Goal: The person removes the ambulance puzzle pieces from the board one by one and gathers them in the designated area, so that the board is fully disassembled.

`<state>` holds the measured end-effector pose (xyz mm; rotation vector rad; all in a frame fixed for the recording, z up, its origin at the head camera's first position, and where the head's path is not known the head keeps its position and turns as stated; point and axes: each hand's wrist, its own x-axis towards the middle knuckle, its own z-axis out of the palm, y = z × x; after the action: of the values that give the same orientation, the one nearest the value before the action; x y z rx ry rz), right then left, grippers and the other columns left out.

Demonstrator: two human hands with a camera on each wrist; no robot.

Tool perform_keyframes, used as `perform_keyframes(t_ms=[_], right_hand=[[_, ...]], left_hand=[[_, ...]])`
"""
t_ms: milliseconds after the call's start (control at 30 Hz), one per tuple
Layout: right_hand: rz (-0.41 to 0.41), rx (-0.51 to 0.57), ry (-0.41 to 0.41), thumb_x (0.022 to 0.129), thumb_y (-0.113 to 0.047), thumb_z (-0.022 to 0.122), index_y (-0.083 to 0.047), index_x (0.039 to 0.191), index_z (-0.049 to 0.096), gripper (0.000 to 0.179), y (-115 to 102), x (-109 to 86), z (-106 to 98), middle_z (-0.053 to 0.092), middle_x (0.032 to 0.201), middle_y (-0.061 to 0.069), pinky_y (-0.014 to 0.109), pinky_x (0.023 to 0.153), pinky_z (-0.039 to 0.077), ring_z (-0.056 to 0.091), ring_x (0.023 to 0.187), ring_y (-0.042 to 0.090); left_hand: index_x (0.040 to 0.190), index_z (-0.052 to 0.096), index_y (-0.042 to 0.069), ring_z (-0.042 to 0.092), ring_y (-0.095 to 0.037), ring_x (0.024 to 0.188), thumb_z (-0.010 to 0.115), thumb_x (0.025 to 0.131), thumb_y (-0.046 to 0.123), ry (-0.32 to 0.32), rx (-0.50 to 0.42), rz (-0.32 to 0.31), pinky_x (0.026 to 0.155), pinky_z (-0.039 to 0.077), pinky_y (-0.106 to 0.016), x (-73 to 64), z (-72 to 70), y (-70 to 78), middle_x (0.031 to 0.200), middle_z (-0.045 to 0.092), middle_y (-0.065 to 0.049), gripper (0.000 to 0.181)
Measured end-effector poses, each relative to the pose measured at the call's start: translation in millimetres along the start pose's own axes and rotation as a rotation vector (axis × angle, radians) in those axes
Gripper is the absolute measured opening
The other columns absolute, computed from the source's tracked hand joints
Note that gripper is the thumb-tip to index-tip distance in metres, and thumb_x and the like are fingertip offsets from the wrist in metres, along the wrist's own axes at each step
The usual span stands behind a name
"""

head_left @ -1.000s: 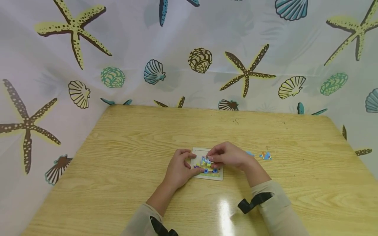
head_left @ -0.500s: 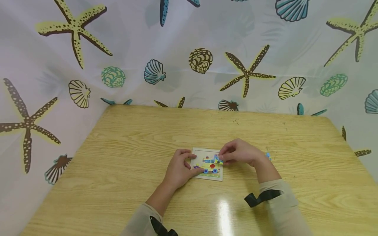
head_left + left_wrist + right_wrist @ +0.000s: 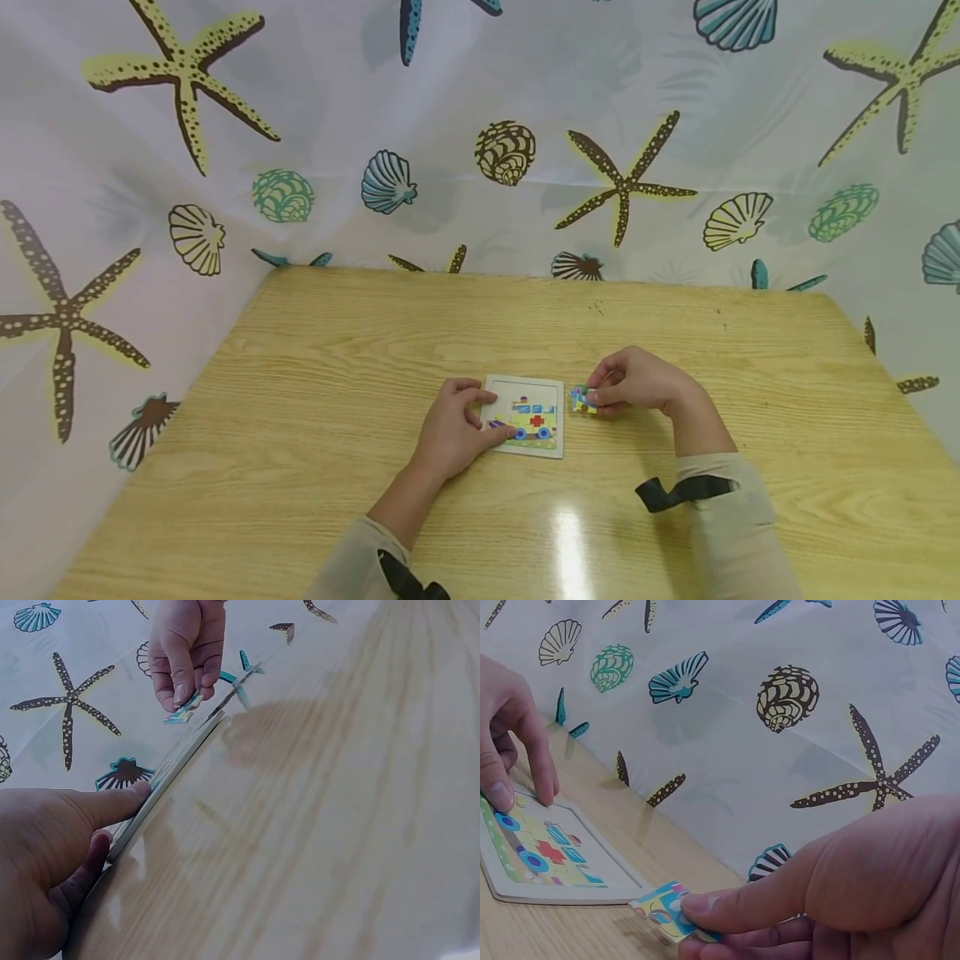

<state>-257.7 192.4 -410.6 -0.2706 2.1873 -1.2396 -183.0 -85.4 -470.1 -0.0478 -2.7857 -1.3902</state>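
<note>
A small square jigsaw puzzle board lies flat on the table, its pale frame partly filled with a vehicle picture bearing a red cross and blue wheels. My left hand holds the board at its left side, thumb over the lower left of the picture and forefinger at the upper left. Just right of the board, my right hand pinches a colourful puzzle piece between thumb and fingers. In the right wrist view this blue and yellow piece is tilted close to the frame's corner. The upper part of the board shows bare backing.
The wooden table stretches around the board. A white cloth printed with starfish and shells hangs behind and at the sides. Black straps cross both sleeves.
My right hand has moved right from over the board to beside it, carrying a piece. The red cross has come into view. Loose pieces seen right of the board are now hidden. The left hand stays put.
</note>
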Motion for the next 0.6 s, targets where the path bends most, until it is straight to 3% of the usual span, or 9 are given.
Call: perform_keyframes(t_ms=[300,600], right_hand=[[0.027,-0.057,-0.005,0.089,-0.001,0.071,0.007,0.099,0.066,0.013,0.2,1.0,2.9,0.069,0.084,0.007,0.031,0.072,0.059,0.068,0.071,0.012],[0.051,-0.244,0.099,0.084,-0.003,0.077,0.004,0.087,0.071,0.010,-8.7,-0.4,14.5,0.069,0.077,0.007,0.029,0.065,0.058,0.064,0.064,0.012]], left_hand=[[0.114,0.072,0.005,0.054,-0.008,0.075,0.091,0.072,0.030,0.011,-0.015,0.038,0.070,0.046,-0.021,-0.2,-0.5,-2.2,0.135,0.052,-0.008,0.052],[0.114,0.072,0.006,0.054,-0.008,0.075,0.091,0.072,0.030,0.008,-0.011,0.033,0.070,0.046,-0.021,-1.4,-0.2,-0.9,0.135,0.052,-0.007,0.052]])
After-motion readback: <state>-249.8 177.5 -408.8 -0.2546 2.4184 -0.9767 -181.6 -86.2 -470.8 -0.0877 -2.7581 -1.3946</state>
